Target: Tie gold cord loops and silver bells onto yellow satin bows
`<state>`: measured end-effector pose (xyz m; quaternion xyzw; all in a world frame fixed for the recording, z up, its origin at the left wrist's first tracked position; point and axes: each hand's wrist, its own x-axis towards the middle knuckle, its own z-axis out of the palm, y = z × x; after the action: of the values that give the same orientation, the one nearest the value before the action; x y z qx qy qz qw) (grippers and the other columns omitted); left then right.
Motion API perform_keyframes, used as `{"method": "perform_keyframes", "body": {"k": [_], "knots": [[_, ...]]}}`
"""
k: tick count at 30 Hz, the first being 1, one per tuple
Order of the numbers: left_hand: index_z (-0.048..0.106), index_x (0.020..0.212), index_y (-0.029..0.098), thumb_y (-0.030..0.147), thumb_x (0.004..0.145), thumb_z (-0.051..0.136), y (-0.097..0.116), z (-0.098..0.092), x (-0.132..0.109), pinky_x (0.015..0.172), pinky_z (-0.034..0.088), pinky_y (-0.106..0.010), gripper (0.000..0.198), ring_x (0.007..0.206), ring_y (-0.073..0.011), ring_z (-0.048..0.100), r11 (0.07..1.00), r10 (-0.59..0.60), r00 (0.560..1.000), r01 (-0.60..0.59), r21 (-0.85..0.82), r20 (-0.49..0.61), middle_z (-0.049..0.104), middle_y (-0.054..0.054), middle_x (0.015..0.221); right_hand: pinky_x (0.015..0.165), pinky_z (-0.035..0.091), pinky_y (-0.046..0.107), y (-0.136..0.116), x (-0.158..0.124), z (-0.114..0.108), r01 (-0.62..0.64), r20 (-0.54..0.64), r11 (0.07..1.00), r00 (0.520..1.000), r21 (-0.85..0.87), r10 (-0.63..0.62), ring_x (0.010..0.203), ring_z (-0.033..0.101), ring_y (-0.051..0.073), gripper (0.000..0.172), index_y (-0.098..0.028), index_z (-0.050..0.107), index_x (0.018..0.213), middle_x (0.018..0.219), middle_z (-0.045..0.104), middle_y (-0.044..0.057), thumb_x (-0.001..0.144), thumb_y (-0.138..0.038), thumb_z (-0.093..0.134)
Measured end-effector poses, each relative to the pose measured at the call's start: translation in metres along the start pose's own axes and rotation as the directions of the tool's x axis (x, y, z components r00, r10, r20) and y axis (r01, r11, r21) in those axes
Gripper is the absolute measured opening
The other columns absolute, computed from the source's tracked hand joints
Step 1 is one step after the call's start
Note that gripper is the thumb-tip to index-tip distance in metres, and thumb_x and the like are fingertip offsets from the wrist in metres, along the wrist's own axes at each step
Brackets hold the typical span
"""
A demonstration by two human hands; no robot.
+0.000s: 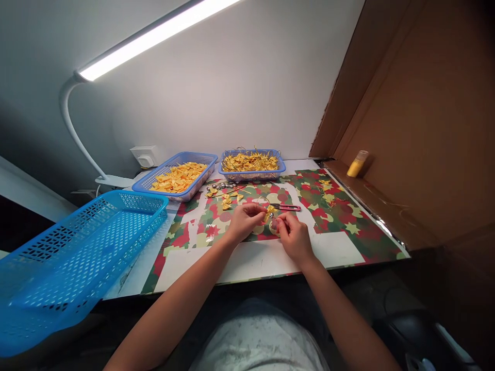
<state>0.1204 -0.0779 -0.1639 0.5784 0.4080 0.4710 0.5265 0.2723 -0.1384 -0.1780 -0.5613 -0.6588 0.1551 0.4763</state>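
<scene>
My left hand (247, 220) pinches a small yellow bow (269, 210) over the middle of the patterned table covering. Close on its right, my right hand (294, 236) has thumb and forefinger pressed together beside a small silver bell (271, 216); what lies between those fingertips is too small to tell. Just behind the hands are pink-handled snips (289, 207). Several loose yellow bows (226, 201) lie behind my left hand, near a row of silver bells (228, 185).
Yellow bows fill two blue-rimmed baskets (180, 196) (253, 178) at the back. An empty blue basket (116, 263) juts over the left edge. A lamp (116, 180) is clamped at the back left. Right stand a cardboard wall (425, 129) and a yellow-filled bottle (357, 164).
</scene>
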Motion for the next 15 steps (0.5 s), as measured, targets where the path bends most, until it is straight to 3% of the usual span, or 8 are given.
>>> {"method": "perform_keyframes", "body": {"k": [15], "knots": [[0.064,0.069,0.013,0.025,0.062,0.074,-0.0045,-0.0002,0.0013,0.053,0.048,-0.02,0.017,0.054,-0.0095,0.059,0.999,0.016,0.999,-0.014,-0.048,0.042,0.063,0.002,0.061,0.053,0.038,0.025,0.0,-0.0013,0.0032,-0.06,0.016,0.997,0.998,0.05,0.059,0.05,0.053,0.015,0.017,-0.021,0.052,0.078,0.057,0.058,-0.001,0.09,-0.028,0.042]]}}
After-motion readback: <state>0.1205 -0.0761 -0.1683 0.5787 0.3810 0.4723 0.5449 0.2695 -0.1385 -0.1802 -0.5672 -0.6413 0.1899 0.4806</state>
